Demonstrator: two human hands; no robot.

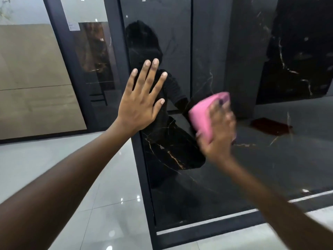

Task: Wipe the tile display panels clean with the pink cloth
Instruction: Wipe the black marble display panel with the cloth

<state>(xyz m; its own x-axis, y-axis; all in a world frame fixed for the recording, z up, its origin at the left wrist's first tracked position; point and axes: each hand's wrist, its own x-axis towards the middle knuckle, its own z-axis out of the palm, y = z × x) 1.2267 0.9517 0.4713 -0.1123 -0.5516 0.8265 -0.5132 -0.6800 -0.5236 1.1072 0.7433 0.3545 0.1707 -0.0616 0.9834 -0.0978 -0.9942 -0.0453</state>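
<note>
right hand (219, 130) blurred, pink cloth (205, 114) partly hidden

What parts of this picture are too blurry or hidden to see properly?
- Right hand: motion blur in the head view smears its fingers.
- Pink cloth: partly covered by that hand, so its full shape is hidden.
- White label on the far panel: print too small to read.
- Black marble panel: top cut off by the frame edge.

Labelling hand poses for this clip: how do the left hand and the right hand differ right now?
The left hand is open, its straight fingers spread flat on the glossy black marble tile panel near its dark frame; the right hand holds the folded pink cloth against the panel. The left hand looks sharp, the right hand blurred. The left hand sits higher than the right hand. Both are at the same panel.
</note>
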